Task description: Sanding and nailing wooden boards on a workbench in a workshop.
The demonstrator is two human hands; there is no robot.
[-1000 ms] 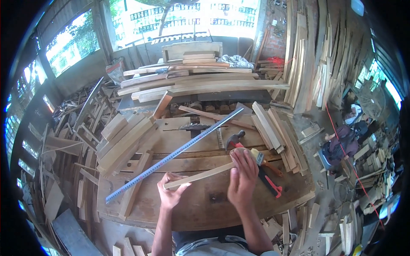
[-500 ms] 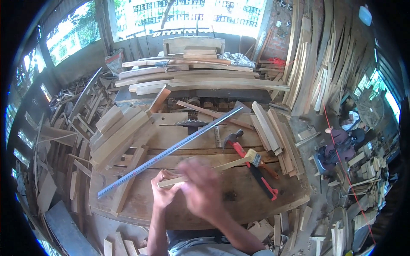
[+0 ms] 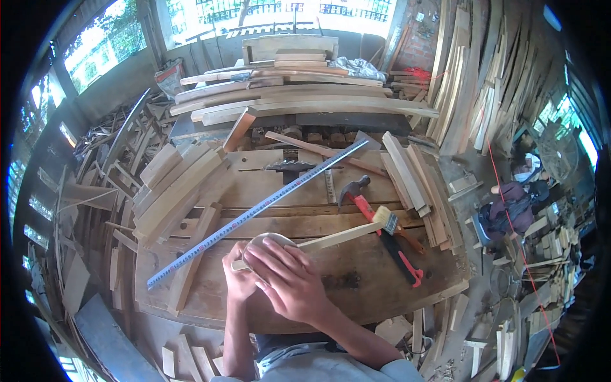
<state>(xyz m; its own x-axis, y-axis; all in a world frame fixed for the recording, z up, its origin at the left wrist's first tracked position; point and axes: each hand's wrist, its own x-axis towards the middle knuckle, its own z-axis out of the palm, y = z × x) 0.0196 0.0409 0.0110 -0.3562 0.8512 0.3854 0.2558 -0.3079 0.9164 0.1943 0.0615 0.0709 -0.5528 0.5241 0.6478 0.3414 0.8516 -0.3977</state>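
Note:
My left hand (image 3: 237,280) is closed around the near end of a slim wooden strip (image 3: 340,235), which slants up to the right over the table. Pressed over that strip is a thin, round, pale pad (image 3: 272,238), like a sanding disc, under my right hand (image 3: 294,280). The right fingers lie together across the pad and hide most of it. By the strip's far end is a paintbrush (image 3: 386,219) with pale bristles. A claw hammer (image 3: 363,202) with a red and black handle lies under the brush. Left of my hands, a long steel ruler (image 3: 254,213) crosses the table diagonally.
A saw blade (image 3: 289,165) rises from the wooden table (image 3: 356,296). Stacked boards flank it at left (image 3: 181,191) and right (image 3: 407,172). Longer planks (image 3: 305,105) lie beyond. On the right, another person (image 3: 512,210) is low among wood scraps.
My right hand, blurred before, now shows the round pad beneath its fingers and sits further left, over the strip near my left hand. The view has shifted slightly.

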